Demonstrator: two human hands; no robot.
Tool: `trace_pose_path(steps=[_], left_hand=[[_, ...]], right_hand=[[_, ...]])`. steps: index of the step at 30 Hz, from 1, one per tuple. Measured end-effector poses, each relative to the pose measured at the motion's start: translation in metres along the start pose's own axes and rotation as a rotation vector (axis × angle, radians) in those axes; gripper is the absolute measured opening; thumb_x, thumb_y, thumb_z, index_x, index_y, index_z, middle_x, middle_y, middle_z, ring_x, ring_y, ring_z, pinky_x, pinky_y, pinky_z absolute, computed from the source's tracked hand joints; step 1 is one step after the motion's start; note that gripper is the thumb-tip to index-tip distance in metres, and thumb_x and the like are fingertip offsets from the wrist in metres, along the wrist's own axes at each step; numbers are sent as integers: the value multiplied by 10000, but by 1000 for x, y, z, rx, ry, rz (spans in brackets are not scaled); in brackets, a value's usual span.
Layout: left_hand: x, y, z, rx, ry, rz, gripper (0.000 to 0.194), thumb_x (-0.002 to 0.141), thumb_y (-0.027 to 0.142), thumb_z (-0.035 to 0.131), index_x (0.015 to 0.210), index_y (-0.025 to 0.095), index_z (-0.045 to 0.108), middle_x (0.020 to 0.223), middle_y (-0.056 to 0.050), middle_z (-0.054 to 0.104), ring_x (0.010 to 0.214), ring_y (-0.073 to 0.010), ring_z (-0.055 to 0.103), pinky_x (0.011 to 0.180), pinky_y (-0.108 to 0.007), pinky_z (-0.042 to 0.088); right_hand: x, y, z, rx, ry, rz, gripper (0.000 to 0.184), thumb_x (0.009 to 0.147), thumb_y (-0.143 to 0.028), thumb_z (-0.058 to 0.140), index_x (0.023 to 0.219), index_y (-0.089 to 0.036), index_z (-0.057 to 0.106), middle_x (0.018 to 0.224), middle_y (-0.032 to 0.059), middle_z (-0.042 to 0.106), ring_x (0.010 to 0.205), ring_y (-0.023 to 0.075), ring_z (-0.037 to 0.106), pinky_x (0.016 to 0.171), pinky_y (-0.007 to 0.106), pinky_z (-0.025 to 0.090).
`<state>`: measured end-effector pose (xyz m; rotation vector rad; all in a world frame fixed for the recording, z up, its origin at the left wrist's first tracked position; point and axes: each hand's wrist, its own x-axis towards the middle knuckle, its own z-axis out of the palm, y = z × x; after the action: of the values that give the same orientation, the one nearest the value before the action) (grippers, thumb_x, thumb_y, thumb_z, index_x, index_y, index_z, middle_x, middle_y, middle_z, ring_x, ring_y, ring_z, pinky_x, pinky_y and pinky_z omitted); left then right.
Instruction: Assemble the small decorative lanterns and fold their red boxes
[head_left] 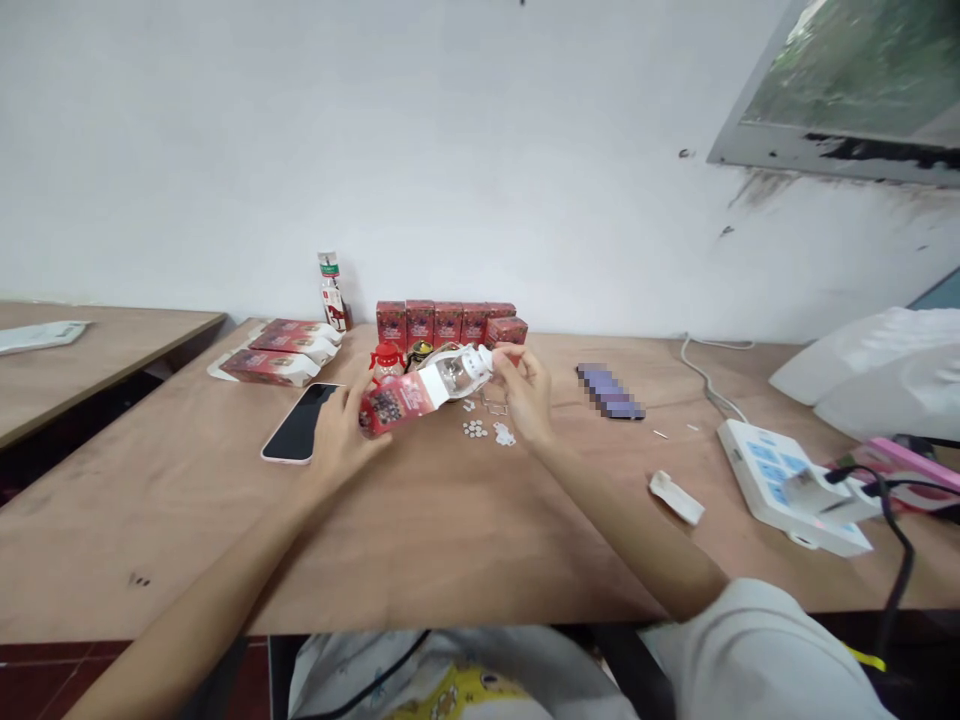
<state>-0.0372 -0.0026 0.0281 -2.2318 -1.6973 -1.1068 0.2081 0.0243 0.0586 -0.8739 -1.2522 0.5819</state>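
clear bottle [454, 376] at open end of red box [397, 402]; right hand [526, 392] pinching white cap [478, 362], left hand [343, 428] gripping box.

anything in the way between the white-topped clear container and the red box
Nothing visible stands in the way: the right hand holds the clear container by its white top, right at the white flap of the red box in the left hand.

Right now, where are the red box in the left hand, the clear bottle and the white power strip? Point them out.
Red box [401, 402], head view: its printed side.
Clear bottle [454, 374], head view: its transparent body.
White power strip [770, 467], head view: its socketed top.
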Motion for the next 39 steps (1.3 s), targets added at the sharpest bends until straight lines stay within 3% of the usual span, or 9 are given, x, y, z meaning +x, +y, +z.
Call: trace_pose_path(steps=[3,5,9,12,16,22,28,34,39], left_hand=[[4,-4,-4,0,85,-186,618,594,298,690,1172,181,505,1042,-101,563,966,-315,582,802,-414,473],[8,-8,-6,-128,181,-366,592,569,331,724,1097,171,508,1033,-100,576,960,-313,589,801,-422,480],[18,-14,-6,-751,310,-672,456,557,320,742,927,166,527,930,-71,638,901,-250,624,797,-366,500],[23,-13,-4,-1250,225,-813,241,629,265,685,814,158,576,831,-51,675,789,-180,651,725,-273,519],[22,-8,-4,-1480,113,-1020,103,722,229,622,806,171,608,750,-28,684,659,-138,649,590,-219,524],[19,-2,-8,-1627,78,-998,98,769,229,600,859,191,611,828,-21,693,716,-146,665,631,-240,564],[15,3,-9,-1623,-4,-879,166,763,239,618,919,182,619,975,-35,688,845,-150,661,687,-223,567],[13,2,-4,-1587,12,-843,190,734,251,637,906,171,633,929,-33,698,834,-156,661,665,-216,564],[13,-4,6,-1515,39,-841,207,693,285,685,862,180,627,843,-30,700,824,-173,665,641,-215,556]], right_hand=[[9,-26,3,-28,-38,-59,205,793,-403,552,801,-199,543,825,7,588,752,137,566,675,265,475],[10,-39,6,-129,-110,-112,152,799,-350,546,777,-201,531,811,1,582,720,133,563,663,263,466],[5,-45,17,-473,-307,-210,78,809,-229,517,738,-198,528,809,5,587,725,145,564,691,282,434],[-1,-38,26,-694,-424,-227,70,820,-183,509,757,-196,535,825,20,598,772,166,567,717,293,417],[-5,-27,31,-846,-506,-170,58,844,-161,507,818,-181,555,902,47,607,831,183,582,756,309,421],[-8,-27,34,-946,-463,-229,117,866,-171,506,913,-158,612,1011,100,595,957,243,552,819,354,422],[-26,-29,58,-718,-526,-402,176,858,-225,540,1003,-163,617,1024,92,583,983,230,513,878,358,416],[-34,-18,71,-548,-593,-316,194,777,-160,570,971,-171,568,987,65,577,956,198,534,882,341,422],[-35,-23,65,-529,-719,-232,112,783,-252,606,866,-179,588,911,35,563,856,173,536,802,319,448]])
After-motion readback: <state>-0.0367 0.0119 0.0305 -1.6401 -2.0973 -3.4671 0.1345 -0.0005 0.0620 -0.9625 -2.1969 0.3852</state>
